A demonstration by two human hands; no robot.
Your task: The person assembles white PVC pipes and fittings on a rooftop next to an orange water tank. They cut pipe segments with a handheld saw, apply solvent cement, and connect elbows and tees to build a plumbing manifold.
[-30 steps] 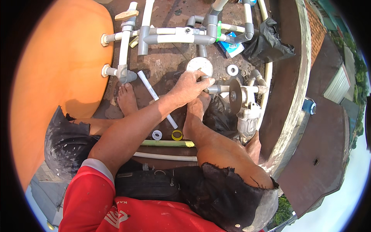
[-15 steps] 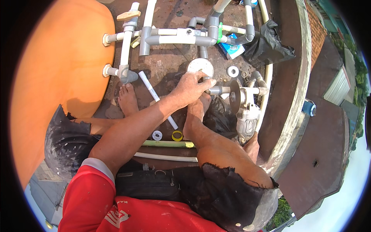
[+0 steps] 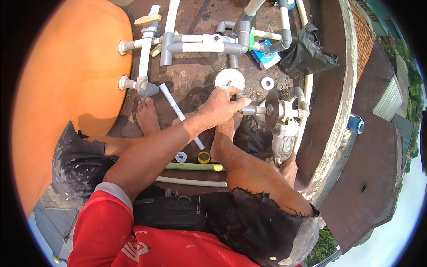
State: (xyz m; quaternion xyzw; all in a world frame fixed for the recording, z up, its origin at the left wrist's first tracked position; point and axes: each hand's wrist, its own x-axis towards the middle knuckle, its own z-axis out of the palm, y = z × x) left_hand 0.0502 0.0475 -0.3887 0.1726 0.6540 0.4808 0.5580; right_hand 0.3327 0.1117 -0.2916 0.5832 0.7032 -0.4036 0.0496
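My left hand (image 3: 223,107) is closed around a grey pipe fitting (image 3: 240,96) with its thumb and fingers. A short grey pipe piece (image 3: 252,109) sticks out of the grip toward the right. Beside it is the thin round disc (image 3: 272,110) of an angle grinder (image 3: 284,138); whether disc and pipe touch I cannot tell. My right hand (image 3: 289,169) grips the grinder's lower end, partly hidden behind my right leg. Beyond my left hand sits a round white lid-like piece (image 3: 229,79). My bare feet rest on either side of a loose white pipe (image 3: 181,115).
A large orange tank (image 3: 71,66) stands left, joined to grey-and-white pipework (image 3: 200,46). White tape rolls (image 3: 267,83), a yellow ring (image 3: 203,157), a blue box (image 3: 266,57) and a black plastic bag (image 3: 309,53) lie about. A low wall (image 3: 336,111) edges the right, with roofs below.
My left hand has shifted slightly nearer and turned the fitting a little. The grinder's disc has tilted, showing more of its face.
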